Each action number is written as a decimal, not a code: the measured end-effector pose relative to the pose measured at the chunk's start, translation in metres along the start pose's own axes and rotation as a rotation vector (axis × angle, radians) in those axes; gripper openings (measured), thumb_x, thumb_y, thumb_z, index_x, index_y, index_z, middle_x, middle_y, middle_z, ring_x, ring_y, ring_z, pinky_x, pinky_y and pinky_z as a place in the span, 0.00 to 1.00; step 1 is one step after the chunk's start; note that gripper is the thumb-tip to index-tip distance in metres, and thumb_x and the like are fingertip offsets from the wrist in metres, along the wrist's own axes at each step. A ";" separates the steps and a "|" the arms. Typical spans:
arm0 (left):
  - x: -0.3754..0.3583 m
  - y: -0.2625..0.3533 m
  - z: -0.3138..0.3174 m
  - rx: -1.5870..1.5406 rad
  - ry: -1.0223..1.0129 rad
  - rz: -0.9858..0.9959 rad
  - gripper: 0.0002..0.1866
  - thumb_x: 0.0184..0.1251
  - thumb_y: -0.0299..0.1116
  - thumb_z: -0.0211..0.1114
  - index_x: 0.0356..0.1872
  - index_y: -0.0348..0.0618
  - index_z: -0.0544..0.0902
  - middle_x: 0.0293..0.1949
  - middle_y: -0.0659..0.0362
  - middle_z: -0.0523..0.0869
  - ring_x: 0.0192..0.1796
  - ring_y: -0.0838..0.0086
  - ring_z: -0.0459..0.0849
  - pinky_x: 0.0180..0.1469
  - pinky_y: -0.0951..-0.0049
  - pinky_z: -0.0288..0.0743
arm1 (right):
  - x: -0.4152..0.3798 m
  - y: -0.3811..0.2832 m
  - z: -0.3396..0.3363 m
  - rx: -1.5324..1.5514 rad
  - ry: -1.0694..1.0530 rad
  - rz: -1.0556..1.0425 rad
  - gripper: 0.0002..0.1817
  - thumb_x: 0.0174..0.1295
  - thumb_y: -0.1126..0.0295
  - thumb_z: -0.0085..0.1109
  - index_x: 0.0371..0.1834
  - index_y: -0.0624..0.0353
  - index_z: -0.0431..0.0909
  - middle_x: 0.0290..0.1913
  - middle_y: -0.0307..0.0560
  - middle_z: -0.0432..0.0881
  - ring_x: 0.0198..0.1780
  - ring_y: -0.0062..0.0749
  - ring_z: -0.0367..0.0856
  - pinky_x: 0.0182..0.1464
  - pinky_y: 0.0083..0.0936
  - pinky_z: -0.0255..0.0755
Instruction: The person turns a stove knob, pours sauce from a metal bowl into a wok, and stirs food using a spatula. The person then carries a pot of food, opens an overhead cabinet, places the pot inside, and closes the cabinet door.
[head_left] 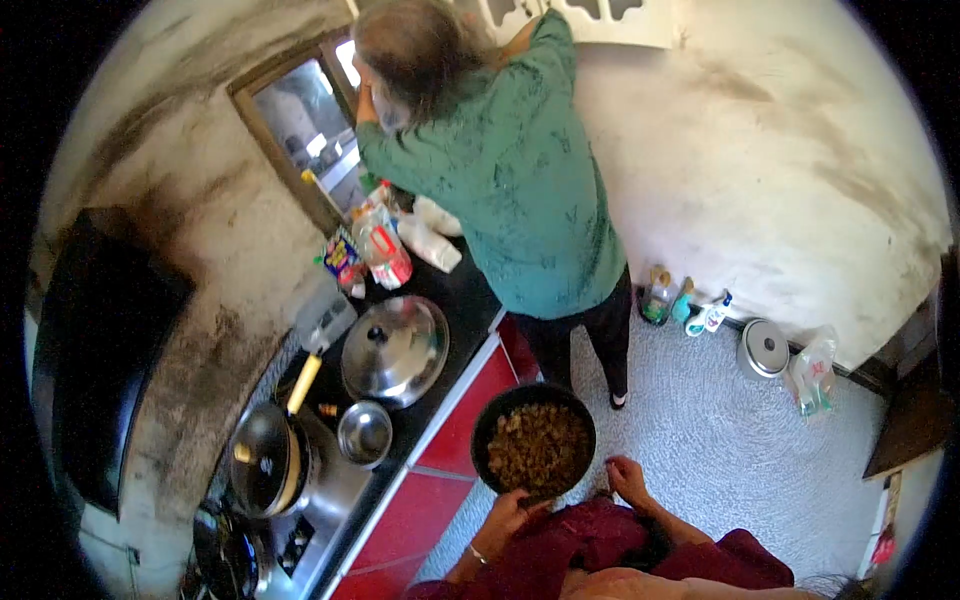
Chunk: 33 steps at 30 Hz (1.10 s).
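Note:
A round dark pan point(478, 437), filled with brown chopped food point(540, 450), is in front of my body. My left hand point(508, 518) grips it at its near edge, where any handle is hidden under the fingers. My right hand point(627, 480) is just right of the pan, apart from it, with its fingers loosely curled and nothing visible in them. To the left, the black counter bears a large steel lid point(395, 350), a small steel bowl point(365, 435) and a cleaver point(312, 355) with a light handle.
Another person in a green top point(520, 200) stands ahead, arms raised toward a white wall cabinet point(620, 22). A covered wok point(265, 460) is on the stove at left. Bottles point(380, 250) crowd the counter's far end. A steel pot point(763, 350) and bottles line the right wall.

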<state>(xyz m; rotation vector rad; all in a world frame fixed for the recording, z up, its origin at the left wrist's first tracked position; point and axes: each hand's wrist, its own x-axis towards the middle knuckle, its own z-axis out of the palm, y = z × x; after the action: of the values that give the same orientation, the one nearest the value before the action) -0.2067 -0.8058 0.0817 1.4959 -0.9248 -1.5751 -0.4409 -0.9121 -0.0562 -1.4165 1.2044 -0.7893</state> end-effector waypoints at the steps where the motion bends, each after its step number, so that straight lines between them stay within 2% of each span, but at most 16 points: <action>1: 0.000 0.010 0.009 0.066 0.025 -0.064 0.18 0.59 0.19 0.44 0.52 0.23 0.62 0.54 0.43 0.69 0.54 0.54 0.73 0.53 0.58 0.76 | -0.001 -0.004 -0.009 0.026 -0.038 0.027 0.12 0.62 0.68 0.47 0.40 0.67 0.74 0.18 0.40 0.73 0.19 0.21 0.69 0.21 0.22 0.65; 2: 0.000 0.019 0.018 0.130 0.046 -0.129 0.19 0.59 0.18 0.44 0.53 0.24 0.61 0.55 0.43 0.68 0.55 0.53 0.72 0.53 0.57 0.76 | -0.001 -0.014 -0.017 0.054 -0.070 0.049 0.12 0.63 0.69 0.45 0.41 0.68 0.73 0.17 0.41 0.73 0.17 0.20 0.69 0.19 0.21 0.65; 3: 0.008 0.009 0.021 -0.174 0.112 -0.196 0.20 0.59 0.18 0.44 0.54 0.24 0.59 0.55 0.42 0.67 0.55 0.51 0.71 0.53 0.55 0.76 | 0.003 -0.004 -0.023 0.074 -0.106 0.012 0.13 0.63 0.69 0.45 0.43 0.69 0.71 0.17 0.41 0.72 0.16 0.21 0.69 0.18 0.21 0.65; 5: 0.021 -0.010 0.022 -0.997 0.191 -0.289 0.24 0.58 0.17 0.45 0.57 0.26 0.52 0.57 0.41 0.63 0.56 0.47 0.69 0.54 0.53 0.74 | 0.011 0.009 -0.035 0.046 -0.108 -0.028 0.12 0.63 0.69 0.46 0.43 0.69 0.71 0.17 0.41 0.72 0.16 0.21 0.69 0.18 0.20 0.65; 6: 0.025 -0.018 0.022 -0.997 0.196 -0.289 0.24 0.58 0.17 0.45 0.57 0.26 0.52 0.57 0.41 0.63 0.56 0.47 0.69 0.54 0.53 0.74 | 0.014 0.006 -0.038 0.018 -0.095 -0.072 0.12 0.63 0.70 0.46 0.42 0.69 0.71 0.17 0.41 0.72 0.15 0.21 0.69 0.18 0.20 0.65; 12: 0.032 -0.030 0.034 -0.986 0.171 -0.295 0.25 0.56 0.16 0.46 0.57 0.27 0.53 0.56 0.41 0.63 0.56 0.47 0.68 0.54 0.53 0.74 | 0.026 -0.051 -0.059 0.139 -0.063 0.004 0.11 0.62 0.70 0.46 0.42 0.67 0.72 0.16 0.40 0.72 0.15 0.20 0.69 0.18 0.20 0.66; 15: 0.042 -0.048 0.024 -0.988 0.086 -0.377 0.26 0.56 0.17 0.46 0.58 0.27 0.53 0.57 0.40 0.63 0.57 0.47 0.68 0.54 0.53 0.74 | 0.034 -0.056 -0.058 0.178 -0.018 0.025 0.11 0.62 0.70 0.47 0.42 0.67 0.72 0.16 0.40 0.72 0.16 0.20 0.69 0.19 0.20 0.66; 18: 0.045 -0.040 0.017 -0.983 0.040 -0.314 0.27 0.56 0.17 0.46 0.59 0.27 0.52 0.57 0.39 0.63 0.57 0.47 0.69 0.54 0.54 0.74 | 0.037 -0.064 -0.051 0.153 -0.016 0.014 0.12 0.62 0.70 0.47 0.42 0.67 0.72 0.17 0.40 0.72 0.17 0.20 0.70 0.19 0.20 0.66; 21: 0.028 0.001 0.016 -0.657 0.007 -0.306 0.27 0.55 0.16 0.45 0.59 0.27 0.52 0.57 0.38 0.63 0.57 0.48 0.69 0.54 0.53 0.74 | 0.040 -0.078 -0.038 0.147 -0.044 -0.023 0.11 0.61 0.69 0.50 0.41 0.64 0.74 0.17 0.38 0.72 0.17 0.19 0.69 0.20 0.20 0.66; 22: 0.024 0.009 0.012 -0.341 -0.093 -0.166 0.27 0.55 0.16 0.45 0.59 0.27 0.52 0.57 0.39 0.63 0.57 0.48 0.69 0.54 0.53 0.74 | 0.042 -0.083 -0.034 0.144 -0.054 -0.016 0.11 0.61 0.69 0.50 0.41 0.64 0.74 0.17 0.38 0.72 0.17 0.19 0.69 0.20 0.20 0.66; 24: 0.023 0.000 0.001 -0.032 -0.178 -0.032 0.27 0.55 0.16 0.45 0.59 0.28 0.52 0.57 0.39 0.63 0.57 0.49 0.69 0.55 0.53 0.73 | 0.043 -0.096 -0.026 0.189 -0.052 0.022 0.11 0.61 0.69 0.50 0.42 0.65 0.73 0.17 0.37 0.72 0.17 0.19 0.69 0.20 0.20 0.66; 25: 0.032 -0.019 -0.006 -0.036 -0.207 0.066 0.27 0.56 0.16 0.45 0.59 0.28 0.53 0.57 0.40 0.63 0.57 0.49 0.69 0.55 0.53 0.73 | 0.044 -0.100 -0.024 0.155 -0.060 0.002 0.12 0.61 0.69 0.49 0.43 0.66 0.73 0.17 0.39 0.73 0.18 0.19 0.69 0.20 0.20 0.66; 27: 0.036 -0.011 -0.011 -0.046 -0.240 0.162 0.27 0.56 0.17 0.46 0.59 0.29 0.53 0.57 0.40 0.63 0.57 0.49 0.69 0.55 0.53 0.73 | 0.048 -0.107 -0.020 0.100 -0.057 0.032 0.12 0.61 0.69 0.49 0.43 0.66 0.72 0.18 0.40 0.73 0.18 0.19 0.70 0.21 0.21 0.67; 29: 0.040 0.002 -0.010 -0.683 -0.017 -0.253 0.28 0.55 0.16 0.47 0.59 0.28 0.53 0.57 0.40 0.64 0.56 0.49 0.70 0.55 0.53 0.73 | 0.049 -0.105 -0.015 0.061 -0.030 0.025 0.13 0.61 0.70 0.49 0.44 0.67 0.72 0.19 0.42 0.74 0.19 0.20 0.71 0.21 0.21 0.67; 32: 0.060 -0.028 -0.028 -0.935 -0.016 -0.375 0.28 0.54 0.15 0.48 0.59 0.29 0.53 0.56 0.41 0.65 0.57 0.48 0.69 0.55 0.52 0.73 | 0.050 -0.108 -0.010 0.096 -0.003 0.082 0.13 0.60 0.69 0.49 0.44 0.68 0.72 0.19 0.42 0.74 0.19 0.20 0.71 0.21 0.21 0.67; 33: 0.063 -0.035 -0.034 -0.923 -0.032 -0.378 0.28 0.54 0.15 0.48 0.59 0.29 0.53 0.56 0.41 0.65 0.57 0.48 0.69 0.55 0.52 0.73 | 0.050 -0.111 -0.008 0.097 0.017 0.080 0.13 0.60 0.69 0.49 0.44 0.68 0.72 0.19 0.42 0.74 0.19 0.20 0.71 0.21 0.21 0.67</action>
<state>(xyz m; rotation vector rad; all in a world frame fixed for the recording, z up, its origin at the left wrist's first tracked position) -0.1756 -0.8459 0.0205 0.9831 0.1357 -1.9065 -0.4072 -0.9706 0.0452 -1.2775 1.2114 -0.7952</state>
